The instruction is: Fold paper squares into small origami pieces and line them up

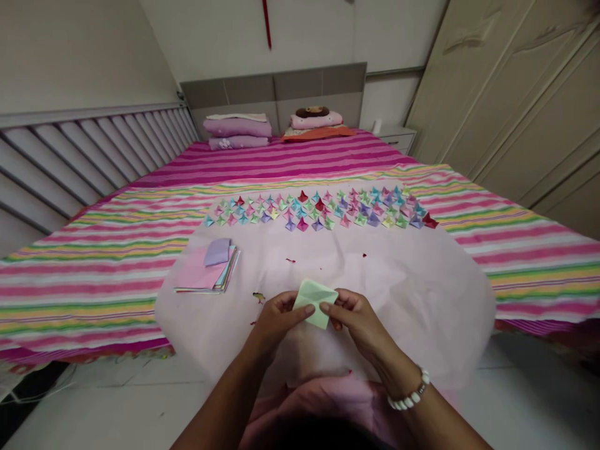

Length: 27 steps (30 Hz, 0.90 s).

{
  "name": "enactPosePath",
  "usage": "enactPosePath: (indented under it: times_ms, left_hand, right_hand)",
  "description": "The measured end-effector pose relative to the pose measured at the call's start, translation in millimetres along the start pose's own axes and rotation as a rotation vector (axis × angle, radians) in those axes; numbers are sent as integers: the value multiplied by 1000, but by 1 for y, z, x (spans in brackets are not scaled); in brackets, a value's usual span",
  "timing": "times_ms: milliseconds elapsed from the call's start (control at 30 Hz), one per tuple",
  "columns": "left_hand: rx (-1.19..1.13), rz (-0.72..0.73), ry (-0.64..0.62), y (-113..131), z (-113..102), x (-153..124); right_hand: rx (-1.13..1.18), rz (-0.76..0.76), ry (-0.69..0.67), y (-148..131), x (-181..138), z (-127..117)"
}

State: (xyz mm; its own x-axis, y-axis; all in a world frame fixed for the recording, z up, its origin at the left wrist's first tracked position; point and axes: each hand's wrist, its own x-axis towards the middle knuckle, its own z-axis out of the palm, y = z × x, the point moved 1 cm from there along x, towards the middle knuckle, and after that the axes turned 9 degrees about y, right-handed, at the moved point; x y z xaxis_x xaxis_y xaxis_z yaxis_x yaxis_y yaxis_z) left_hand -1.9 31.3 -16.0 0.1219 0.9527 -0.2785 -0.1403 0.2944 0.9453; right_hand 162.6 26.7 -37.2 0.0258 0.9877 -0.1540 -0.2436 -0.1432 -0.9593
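A light green square of folded paper (315, 299) is held up between both hands, low over the white sheet. My left hand (282, 319) pinches its left side, thumb on the front face. On the right side, my right hand (352, 314) grips it with the thumb near the middle; a white bead bracelet is on that wrist. The fingers behind the paper are partly hidden. Beyond the hands, rows of small folded paper pieces (302, 223) in several colours lie across the sheet. To the left sits a stack of coloured paper (199, 267) with a folded purple paper (218, 252) on top.
The white sheet (422, 294) is spread over a bed with a striped cover (84, 269). Small red scraps (290, 260) lie on it. At the headboard are folded bedding (238, 129) and pillows (316, 120). A railing (94, 144) runs along the left, a wardrobe (525, 94) along the right.
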Motion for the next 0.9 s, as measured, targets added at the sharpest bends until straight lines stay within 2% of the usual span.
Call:
enactPosePath:
  times_ms: [233, 367, 567, 767, 900]
  left_hand:
    - [24, 22, 111, -5, 5, 4]
    - [85, 107, 152, -6, 5, 6]
    - [-59, 190, 102, -9, -4, 7]
    - [-43, 229, -20, -10, -5, 4]
    - [-26, 326, -4, -9, -5, 4]
  right_hand:
    - [0, 50, -16, 10, -2, 5]
    - [-16, 39, 27, 11, -2, 5]
    - [22, 18, 56, 8, -3, 3]
    - [27, 28, 47, 8, -3, 4]
    - [33, 22, 46, 9, -3, 5]
